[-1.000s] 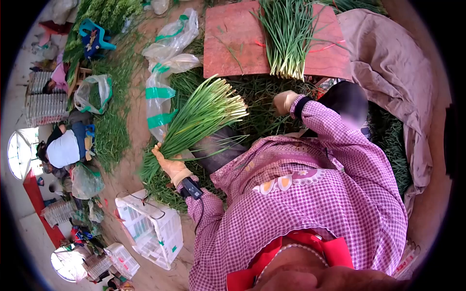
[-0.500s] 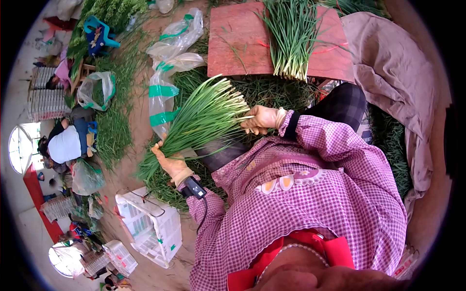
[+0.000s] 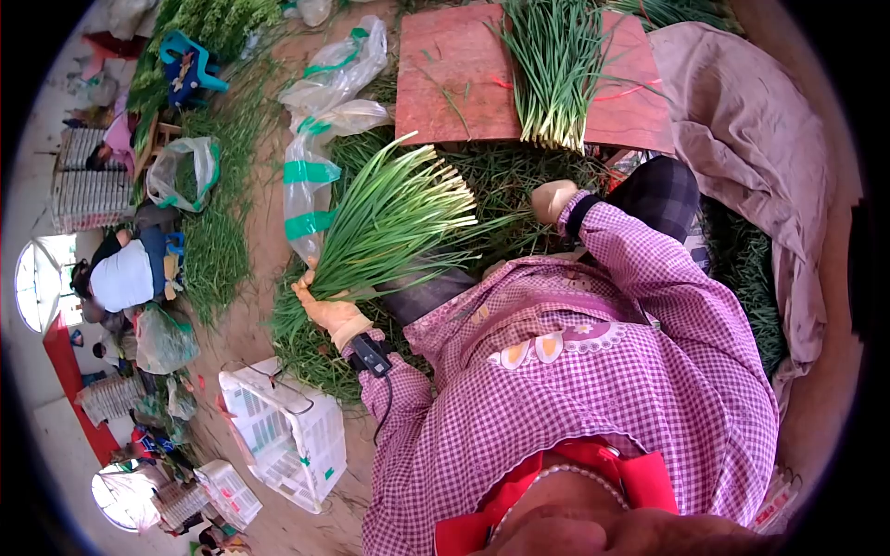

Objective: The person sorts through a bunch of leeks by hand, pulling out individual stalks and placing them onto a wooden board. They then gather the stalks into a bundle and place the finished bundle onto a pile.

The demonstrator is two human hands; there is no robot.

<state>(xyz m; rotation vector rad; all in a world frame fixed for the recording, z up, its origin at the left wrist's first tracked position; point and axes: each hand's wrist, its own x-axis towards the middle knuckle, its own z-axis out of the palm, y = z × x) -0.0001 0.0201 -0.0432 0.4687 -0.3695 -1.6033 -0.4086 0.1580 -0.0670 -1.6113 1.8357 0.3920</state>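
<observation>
A bunch of leaves (image 3: 399, 222) lies in the left hand (image 3: 332, 317), partly over the left leg (image 3: 428, 289). The right hand (image 3: 553, 200) is right of it, near the right knee (image 3: 656, 190). Ahead, a second bunch (image 3: 554, 69) rests on a board (image 3: 450, 79); loose leaves (image 3: 505, 176) lie between board and lap. Right of the board: a cloth (image 3: 746, 116). Left: a plastic bag (image 3: 311, 173) ahead, a crate (image 3: 320, 435) nearer.

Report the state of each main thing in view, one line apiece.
Held bunch: fanned out at its pale ends.
Left hand: closed around its leafy part.
Right hand: off to its pale side; grip unclear.
Second bunch: lying across the board.
Red tie: ends spread; knotted or not, unclear.
Plastic: crumpled.
Cloth: creased.
</observation>
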